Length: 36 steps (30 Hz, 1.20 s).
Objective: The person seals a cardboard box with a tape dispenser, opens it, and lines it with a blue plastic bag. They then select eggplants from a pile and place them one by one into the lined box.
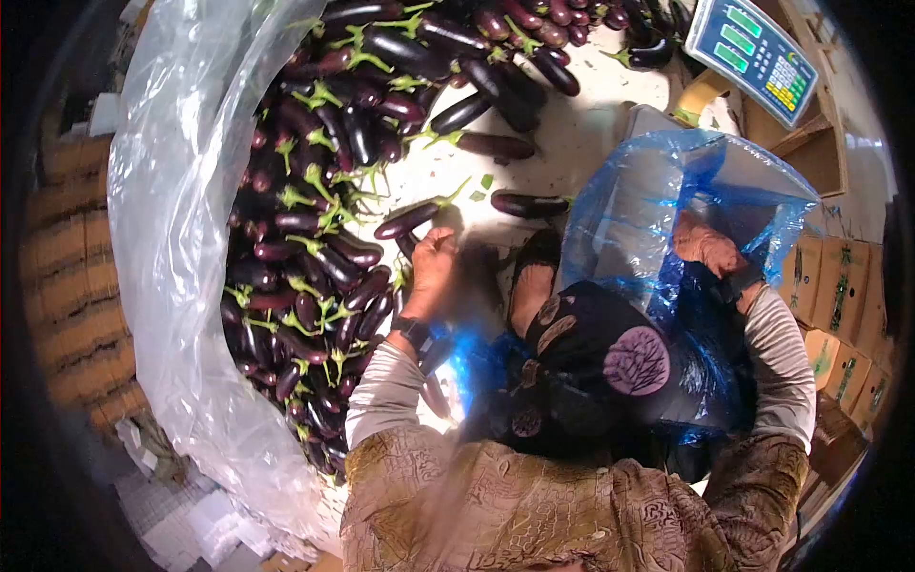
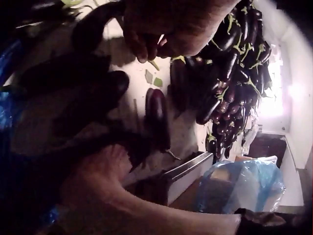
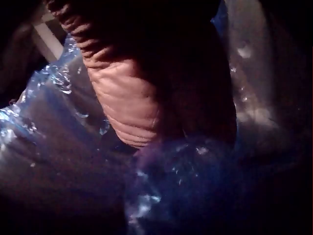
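Observation:
My left hand [image 1: 434, 272] is over the white surface at the edge of the eggplant pile, fingers curled around a dark eggplant [image 1: 405, 245] that is partly hidden under them. Just beyond it lies another eggplant [image 1: 404, 221] with a green stem. In the left wrist view the hand [image 2: 178, 27] has its fingertips close together, and a dark eggplant [image 2: 93, 29] extends from it. My right hand [image 1: 707, 248] is inside the mouth of a blue plastic bag [image 1: 615, 195]. Blue plastic covers the fingers of that hand [image 3: 129, 98] in the right wrist view, hiding their grip.
Many eggplants [image 1: 319, 262] are heaped at the left and top, bordered by clear plastic sheeting [image 1: 181, 238]. A scale display [image 1: 753, 57] stands at the upper right. A bare foot in a dark shoe [image 1: 532, 286] is between the hands. Cartons [image 1: 839, 286] stand at the right.

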Each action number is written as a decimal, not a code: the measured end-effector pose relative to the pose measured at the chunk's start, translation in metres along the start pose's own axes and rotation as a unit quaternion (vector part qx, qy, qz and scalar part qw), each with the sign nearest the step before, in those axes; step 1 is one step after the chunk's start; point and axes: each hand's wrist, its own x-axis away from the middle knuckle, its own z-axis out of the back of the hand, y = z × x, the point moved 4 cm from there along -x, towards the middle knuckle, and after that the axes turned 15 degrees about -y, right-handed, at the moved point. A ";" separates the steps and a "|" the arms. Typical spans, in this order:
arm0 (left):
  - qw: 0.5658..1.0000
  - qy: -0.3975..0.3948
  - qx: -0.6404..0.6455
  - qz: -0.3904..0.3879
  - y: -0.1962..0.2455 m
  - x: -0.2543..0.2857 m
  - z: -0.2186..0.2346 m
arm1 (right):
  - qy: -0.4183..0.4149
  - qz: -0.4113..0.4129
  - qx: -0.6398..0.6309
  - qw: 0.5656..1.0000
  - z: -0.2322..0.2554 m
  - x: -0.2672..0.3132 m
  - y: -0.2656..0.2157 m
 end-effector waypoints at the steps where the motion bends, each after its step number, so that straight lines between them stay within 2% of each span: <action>1: 1.000 -0.007 0.017 0.012 0.021 -0.008 -0.004 | 0.049 0.059 -0.206 0.976 0.025 0.037 -0.012; 2: 1.000 -0.024 0.008 0.002 0.028 -0.020 -0.008 | 0.094 0.136 -0.394 0.904 0.053 0.074 -0.026; 3: 0.999 -0.034 0.005 -0.003 0.030 -0.034 -0.012 | -0.004 0.047 -0.201 0.978 0.084 0.085 -0.048; 4: 0.998 -0.053 0.026 -0.009 0.032 -0.047 -0.019 | 0.037 0.017 -0.091 0.995 0.106 0.115 -0.069; 5: 0.996 -0.071 0.048 -0.013 0.033 -0.059 -0.026 | 0.048 -0.002 -0.117 0.992 0.115 0.130 -0.079; 6: 0.995 -0.060 0.081 -0.002 0.054 -0.065 -0.035 | 0.041 -0.004 -0.145 0.989 0.142 0.156 -0.091; 7: 0.995 -0.063 0.081 -0.003 0.059 -0.079 -0.043 | 0.029 0.020 -0.235 0.971 0.165 0.176 -0.099; 8: 0.994 -0.058 0.086 -0.024 0.066 -0.095 -0.049 | 0.079 0.042 -0.271 0.958 0.168 0.197 -0.104; 9: 0.993 -0.054 0.092 -0.046 0.074 -0.114 -0.055 | 0.068 0.041 -0.315 0.946 0.171 0.218 -0.105; 11: 0.991 -0.041 0.088 -0.089 0.089 -0.157 -0.069 | -0.016 -0.045 -0.414 0.909 0.165 0.252 -0.100; 13: 0.990 0.050 0.127 -0.044 0.118 -0.191 -0.083 | 0.034 -0.134 -0.471 0.871 0.149 0.276 -0.092; 15: 0.992 0.063 0.075 -0.079 0.100 -0.260 -0.088 | 0.039 -0.172 -0.466 0.867 0.136 0.286 -0.085; 16: 0.985 0.025 0.166 -0.044 0.119 -0.265 -0.089 | 0.045 -0.205 -0.456 0.865 0.130 0.289 -0.079; 17: 0.977 0.126 0.166 0.052 0.130 -0.269 -0.089 | 0.043 -0.208 -0.459 0.863 0.126 0.290 -0.074; 18: 0.984 0.154 0.062 0.071 0.132 -0.270 -0.091 | 0.050 -0.193 -0.484 0.852 0.122 0.290 -0.070; 19: 0.978 0.183 -0.045 0.088 0.136 -0.270 -0.089 | 0.058 -0.174 -0.511 0.840 0.119 0.289 -0.067; 20: 0.978 0.183 -0.051 0.086 0.135 -0.263 -0.090 | 0.060 -0.171 -0.515 0.838 0.118 0.287 -0.064; 22: 0.986 0.065 0.152 -0.018 0.131 -0.245 -0.102 | 0.099 -0.140 -0.528 0.832 0.126 0.282 -0.059; 23: 0.986 0.067 0.149 -0.015 0.125 -0.240 -0.095 | 0.097 -0.136 -0.530 0.831 0.129 0.277 -0.056; 24: 0.969 -0.003 0.245 0.017 0.107 -0.238 -0.089 | 0.097 -0.130 -0.515 0.841 0.133 0.272 -0.054; 25: 0.937 -0.071 0.340 0.047 0.110 -0.226 -0.086 | 0.098 -0.124 -0.498 0.852 0.137 0.269 -0.054; 26: 0.877 -0.112 0.466 0.032 0.114 -0.206 -0.087 | 0.111 -0.121 -0.492 0.855 0.138 0.266 -0.056; 27: 0.858 -0.074 0.508 0.017 0.127 -0.177 -0.082 | 0.114 -0.117 -0.491 0.856 0.142 0.263 -0.059; 29: 0.803 -0.139 0.579 -0.004 0.095 -0.160 -0.063 | 0.101 -0.070 -0.455 0.882 0.156 0.255 -0.066; 30: 0.768 -0.234 0.594 -0.044 0.116 -0.134 -0.059 | 0.088 -0.041 -0.429 0.898 0.163 0.250 -0.069; 31: 0.724 -0.226 0.651 -0.032 0.136 -0.106 -0.055 | 0.087 -0.033 -0.428 0.899 0.167 0.247 -0.072; 33: 0.691 -0.270 0.663 -0.097 0.158 -0.074 -0.045 | 0.105 -0.005 -0.413 0.905 0.174 0.238 -0.081; 36: 0.696 -0.273 0.648 -0.146 0.196 -0.040 -0.034 | 0.115 0.024 -0.405 0.907 0.188 0.223 -0.093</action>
